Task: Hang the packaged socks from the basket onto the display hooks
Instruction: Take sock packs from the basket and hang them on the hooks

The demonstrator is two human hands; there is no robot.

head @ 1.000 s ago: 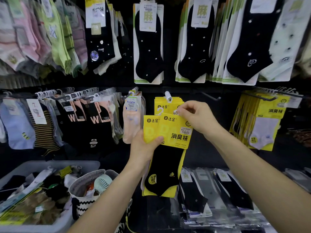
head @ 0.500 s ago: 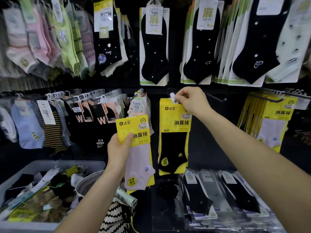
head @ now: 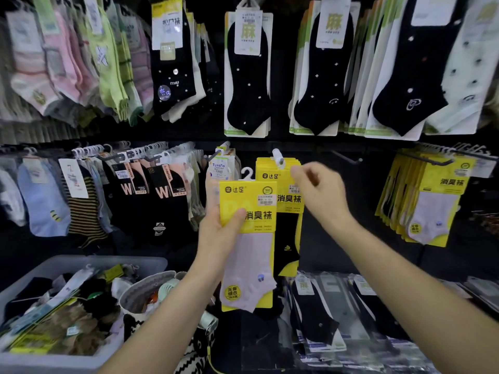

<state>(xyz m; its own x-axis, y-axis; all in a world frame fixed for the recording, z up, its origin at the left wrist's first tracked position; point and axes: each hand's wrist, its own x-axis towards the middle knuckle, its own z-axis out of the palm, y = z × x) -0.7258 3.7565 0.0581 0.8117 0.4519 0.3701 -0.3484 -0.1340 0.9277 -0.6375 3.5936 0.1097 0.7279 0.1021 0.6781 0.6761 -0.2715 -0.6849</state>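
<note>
Back wall [head: 370,184] is all black panel and the light's pretty dim. Hanging stock [head: 248,76] covers it in two rows, far up top and mid-level (one display hook [head: 347,157] pokes out alone right of centre). Grey plastic bin [head: 151,265] sits near left.

Centre frame: bright yellow card pack with a pale lilac sock [head: 247,238]; behind it, matching yellow pack with a black sock [head: 290,230]. Upper centre: white-dotted black sock on a white card [head: 247,85]. Left: black-and-mustard striped sock [head: 81,217]. Bottom: black-and-white zigzag fabric basket [head: 193,359].
</note>
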